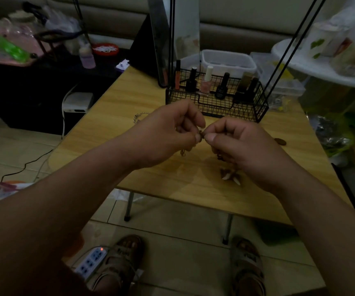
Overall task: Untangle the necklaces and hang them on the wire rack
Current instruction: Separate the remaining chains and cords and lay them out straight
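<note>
Silvery links of the tangled necklaces (201,131) are pinched between thumb and forefinger of both the left grip (172,133) and the right grip (242,146), fingers curled, held above the wooden table (129,97). Ends dangle under each. 1 more chain (139,116) lies left of them. The wire rack (215,107) stands just behind, holding nail polish bottles (205,82).

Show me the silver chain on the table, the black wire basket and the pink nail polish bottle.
silver chain (138,116): head view, its visible links.
black wire basket (236,108): head view, front mesh wall.
pink nail polish bottle (204,85): head view, pink glass body.
</note>
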The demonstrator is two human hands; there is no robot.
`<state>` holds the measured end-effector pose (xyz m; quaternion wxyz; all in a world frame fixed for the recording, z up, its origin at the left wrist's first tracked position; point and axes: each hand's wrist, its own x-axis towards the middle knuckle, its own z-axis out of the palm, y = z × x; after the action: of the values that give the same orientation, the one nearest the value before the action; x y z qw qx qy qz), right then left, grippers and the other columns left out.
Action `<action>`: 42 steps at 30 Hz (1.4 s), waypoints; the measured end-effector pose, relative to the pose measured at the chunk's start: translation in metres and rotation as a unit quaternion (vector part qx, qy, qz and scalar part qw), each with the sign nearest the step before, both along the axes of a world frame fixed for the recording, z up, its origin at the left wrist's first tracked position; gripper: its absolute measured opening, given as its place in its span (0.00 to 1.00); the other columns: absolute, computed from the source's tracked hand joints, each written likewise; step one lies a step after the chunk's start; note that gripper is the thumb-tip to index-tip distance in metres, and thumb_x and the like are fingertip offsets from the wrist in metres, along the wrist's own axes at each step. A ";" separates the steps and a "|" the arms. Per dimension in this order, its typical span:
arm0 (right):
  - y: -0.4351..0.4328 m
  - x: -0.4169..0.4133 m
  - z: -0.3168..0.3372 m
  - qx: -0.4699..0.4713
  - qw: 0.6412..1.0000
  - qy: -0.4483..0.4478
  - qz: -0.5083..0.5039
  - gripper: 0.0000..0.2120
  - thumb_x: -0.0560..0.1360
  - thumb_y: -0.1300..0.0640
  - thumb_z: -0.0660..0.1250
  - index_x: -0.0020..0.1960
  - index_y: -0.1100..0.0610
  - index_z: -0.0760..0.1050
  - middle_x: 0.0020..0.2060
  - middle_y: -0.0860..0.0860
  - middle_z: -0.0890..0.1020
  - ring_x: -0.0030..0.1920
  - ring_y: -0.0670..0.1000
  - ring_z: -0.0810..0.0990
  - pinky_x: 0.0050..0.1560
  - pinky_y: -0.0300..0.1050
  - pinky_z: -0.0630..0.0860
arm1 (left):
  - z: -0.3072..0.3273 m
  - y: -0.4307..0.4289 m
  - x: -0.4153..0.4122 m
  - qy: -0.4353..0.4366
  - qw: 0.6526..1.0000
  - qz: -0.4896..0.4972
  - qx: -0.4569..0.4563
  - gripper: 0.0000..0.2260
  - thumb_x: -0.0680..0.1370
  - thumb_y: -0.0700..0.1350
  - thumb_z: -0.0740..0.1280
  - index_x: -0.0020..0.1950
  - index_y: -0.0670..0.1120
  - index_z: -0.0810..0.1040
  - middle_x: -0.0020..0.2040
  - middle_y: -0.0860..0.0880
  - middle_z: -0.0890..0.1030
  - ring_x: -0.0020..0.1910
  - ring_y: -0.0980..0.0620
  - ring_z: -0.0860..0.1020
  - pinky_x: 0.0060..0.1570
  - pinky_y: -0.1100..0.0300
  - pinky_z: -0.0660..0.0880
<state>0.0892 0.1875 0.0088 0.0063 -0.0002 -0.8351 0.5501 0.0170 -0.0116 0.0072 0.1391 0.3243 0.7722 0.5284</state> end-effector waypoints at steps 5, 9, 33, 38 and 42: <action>-0.002 -0.003 -0.002 0.026 0.999 0.039 -0.020 0.01 0.78 0.56 0.73 0.48 0.52 0.83 0.42 0.63 0.82 0.39 0.53 0.77 0.42 0.52 0.74 | -0.002 0.001 0.000 0.042 0.999 0.009 -0.028 0.07 0.79 0.36 0.72 0.53 0.47 0.80 0.45 0.47 0.83 0.43 0.52 0.82 0.45 0.55 0.82; -0.001 -0.003 -0.003 0.027 0.998 0.044 -0.019 0.01 0.78 0.56 0.73 0.47 0.52 0.83 0.42 0.66 0.81 0.38 0.55 0.76 0.41 0.53 0.74 | -0.003 0.000 -0.001 0.059 0.998 0.009 -0.033 0.05 0.79 0.38 0.72 0.52 0.47 0.80 0.43 0.46 0.84 0.41 0.51 0.83 0.45 0.55 0.81; -0.004 -0.001 -0.007 0.048 0.993 0.108 -0.030 0.03 0.78 0.58 0.72 0.46 0.52 0.80 0.38 0.52 0.83 0.41 0.56 0.81 0.39 0.54 0.79 | -0.009 0.001 0.002 0.117 0.992 0.034 -0.045 0.03 0.80 0.44 0.73 0.48 0.49 0.81 0.42 0.53 0.83 0.43 0.57 0.81 0.42 0.64 0.77; -0.005 0.000 -0.010 0.067 0.988 0.134 -0.040 0.05 0.78 0.58 0.72 0.45 0.51 0.80 0.37 0.50 0.82 0.38 0.53 0.81 0.39 0.57 0.80 | -0.007 0.002 0.001 0.080 0.993 0.060 -0.061 0.02 0.80 0.49 0.72 0.48 0.52 0.84 0.45 0.53 0.85 0.46 0.56 0.82 0.47 0.57 0.79; -0.007 0.001 -0.010 0.085 0.982 0.160 -0.047 0.04 0.78 0.59 0.72 0.45 0.51 0.80 0.37 0.48 0.82 0.38 0.51 0.81 0.39 0.54 0.79 | -0.005 0.002 0.002 0.015 0.997 0.068 -0.042 0.03 0.81 0.49 0.72 0.49 0.52 0.85 0.45 0.52 0.86 0.46 0.57 0.83 0.49 0.57 0.81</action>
<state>0.0905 0.1807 -0.0017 0.1651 0.0490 -0.8661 0.4693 0.0189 -0.0097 0.0022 0.1052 0.2724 0.8161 0.4988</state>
